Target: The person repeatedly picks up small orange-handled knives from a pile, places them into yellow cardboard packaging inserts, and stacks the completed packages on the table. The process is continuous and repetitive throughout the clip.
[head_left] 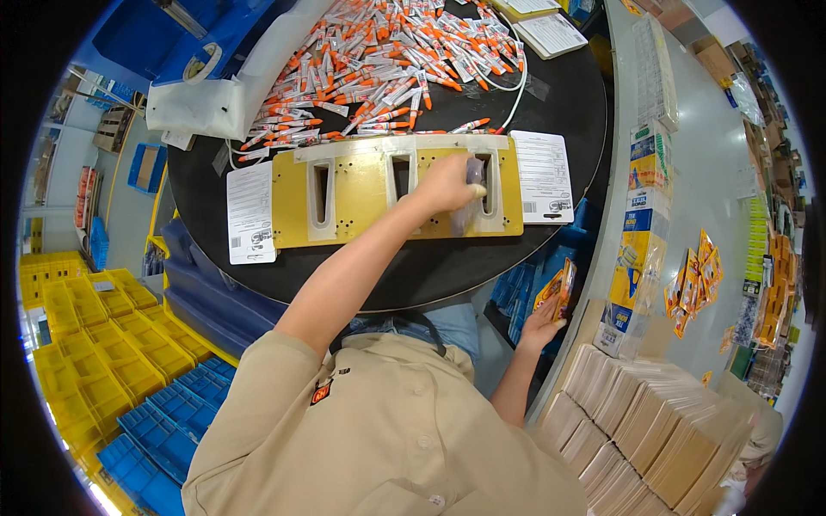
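My left hand reaches across to the right-hand slot of a yellow jig plate on the round black table. Its fingers are closed on a clear plastic blister, partly hidden by the hand and blurred. The plate has three long slots framed in pale tape; the left and middle ones show dark openings. Low at the right, beside the table, my right hand is closed around orange blister-card packs. White printed cards lie at the plate's left end, and more printed cards at its right end.
A large heap of small tubes with orange caps covers the table's far side. A plastic bag hangs at the back left. Stacked cardboard sheets stand at the right; yellow bins and blue bins at the left. Orange packs lie farther right.
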